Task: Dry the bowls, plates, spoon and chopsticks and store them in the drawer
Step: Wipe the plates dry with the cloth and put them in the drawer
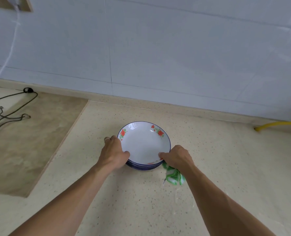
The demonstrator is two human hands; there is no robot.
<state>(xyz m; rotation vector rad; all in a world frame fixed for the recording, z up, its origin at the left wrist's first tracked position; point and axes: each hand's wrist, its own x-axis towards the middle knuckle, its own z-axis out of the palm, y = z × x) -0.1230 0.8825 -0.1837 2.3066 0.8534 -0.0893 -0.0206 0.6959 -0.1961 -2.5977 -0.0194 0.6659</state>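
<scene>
I see stack of plates (144, 145) on speckled counter (209, 159), held between both hands. My left hand (113, 151) grips left rim, thumb on top plate, fingers curled around stack edge. My right hand (177, 156) pinches near-right rim, thumb on top; green-white cloth (173, 175) bunched under same palm. Far left of grip: wire rack (8, 114) on brown board (30, 142). Far right: yellow hose (277, 125) by wall.
</scene>
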